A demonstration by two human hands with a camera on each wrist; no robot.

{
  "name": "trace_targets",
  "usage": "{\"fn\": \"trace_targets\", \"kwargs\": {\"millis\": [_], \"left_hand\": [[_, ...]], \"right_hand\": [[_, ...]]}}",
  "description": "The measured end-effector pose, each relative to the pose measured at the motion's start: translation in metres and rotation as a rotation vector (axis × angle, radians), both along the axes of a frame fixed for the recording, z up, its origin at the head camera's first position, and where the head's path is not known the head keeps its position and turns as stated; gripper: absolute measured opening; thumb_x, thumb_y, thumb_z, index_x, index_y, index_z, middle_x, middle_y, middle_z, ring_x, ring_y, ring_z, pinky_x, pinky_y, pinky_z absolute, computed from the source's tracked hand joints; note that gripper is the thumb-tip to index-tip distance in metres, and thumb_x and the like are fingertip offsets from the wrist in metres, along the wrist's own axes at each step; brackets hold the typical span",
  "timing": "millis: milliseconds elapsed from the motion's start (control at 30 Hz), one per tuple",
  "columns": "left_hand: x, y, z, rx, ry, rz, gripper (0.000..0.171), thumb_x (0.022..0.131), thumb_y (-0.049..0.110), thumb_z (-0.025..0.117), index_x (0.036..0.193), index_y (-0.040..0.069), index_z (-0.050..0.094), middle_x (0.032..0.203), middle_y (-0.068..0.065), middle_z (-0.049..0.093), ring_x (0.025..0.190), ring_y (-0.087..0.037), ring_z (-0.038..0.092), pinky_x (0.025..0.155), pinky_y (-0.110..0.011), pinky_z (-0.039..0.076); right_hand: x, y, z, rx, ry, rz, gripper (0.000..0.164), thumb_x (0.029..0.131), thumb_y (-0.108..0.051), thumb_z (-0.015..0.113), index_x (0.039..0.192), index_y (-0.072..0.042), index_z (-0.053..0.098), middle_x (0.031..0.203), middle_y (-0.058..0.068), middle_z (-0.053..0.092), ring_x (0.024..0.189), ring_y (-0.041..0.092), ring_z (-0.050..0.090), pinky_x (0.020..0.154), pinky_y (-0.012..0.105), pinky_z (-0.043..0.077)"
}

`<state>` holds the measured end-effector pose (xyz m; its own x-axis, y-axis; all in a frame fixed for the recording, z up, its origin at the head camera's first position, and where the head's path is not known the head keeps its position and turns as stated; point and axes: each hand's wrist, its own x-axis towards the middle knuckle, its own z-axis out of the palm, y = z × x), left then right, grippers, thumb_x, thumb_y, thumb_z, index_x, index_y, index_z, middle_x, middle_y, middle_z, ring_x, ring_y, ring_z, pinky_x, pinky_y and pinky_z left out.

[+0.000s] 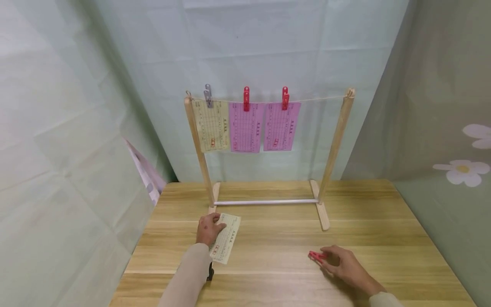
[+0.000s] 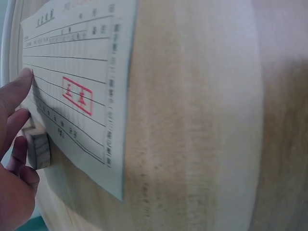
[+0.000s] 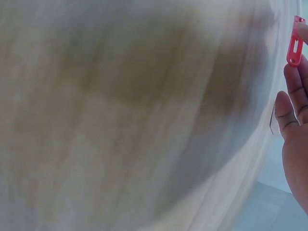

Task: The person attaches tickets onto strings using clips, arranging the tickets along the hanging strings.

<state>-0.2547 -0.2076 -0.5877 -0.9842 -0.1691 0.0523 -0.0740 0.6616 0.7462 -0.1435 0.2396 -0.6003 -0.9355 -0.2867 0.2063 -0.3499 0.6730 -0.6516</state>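
Note:
My left hand [image 1: 208, 229] pinches the left edge of a pale yellow receipt slip [image 1: 229, 238], near the rack's left foot. In the left wrist view the thumb lies on the printed face of the slip [image 2: 72, 110], and the other fingers are behind its edge. Ruled lines and a red boxed stamp show on it. Over the table's right side, my right hand [image 1: 343, 264] holds a red clothespin [image 1: 316, 256] between thumb and fingertips. The right wrist view shows this clothespin [image 3: 295, 43] at its right edge, with the hand partly cut off.
A wooden rack [image 1: 334, 149] stands at the back with a string [image 1: 326, 98] across its top. One yellow slip [image 1: 212, 128] hangs under a grey clothespin [image 1: 208, 97]. Two pink slips [image 1: 246, 130] hang beside it under red clothespins [image 1: 285, 99]. Cloth walls [image 1: 261, 51] surround the wooden table [image 1: 268, 251].

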Motion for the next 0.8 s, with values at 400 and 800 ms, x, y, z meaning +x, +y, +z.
{"fn": "trace_targets", "kwargs": {"millis": [400, 800], "left_hand": [[0.002, 0.001, -0.004, -0.042, 0.005, 0.022, 0.044, 0.081, 0.006, 0.082, 0.121, -0.004, 0.068, 0.110, -0.016, 0.073, 0.111, -0.034, 0.059, 0.096, -0.049, 0.046], [0.004, 0.002, -0.005, -0.167, 0.042, 0.018, 0.042, 0.082, 0.009, 0.082, 0.121, 0.001, 0.070, 0.101, -0.010, 0.075, 0.095, -0.031, 0.061, 0.083, -0.048, 0.049]], "right_hand": [[-0.010, 0.002, 0.007, -0.101, 0.106, 0.071, 0.034, 0.075, -0.004, 0.086, 0.106, 0.001, 0.072, 0.089, -0.003, 0.071, 0.071, 0.004, 0.054, 0.056, 0.023, 0.044], [-0.023, 0.006, 0.025, -0.076, 0.020, 0.082, 0.034, 0.078, -0.004, 0.083, 0.109, 0.002, 0.071, 0.092, 0.001, 0.074, 0.079, 0.005, 0.061, 0.064, 0.025, 0.050]]}}
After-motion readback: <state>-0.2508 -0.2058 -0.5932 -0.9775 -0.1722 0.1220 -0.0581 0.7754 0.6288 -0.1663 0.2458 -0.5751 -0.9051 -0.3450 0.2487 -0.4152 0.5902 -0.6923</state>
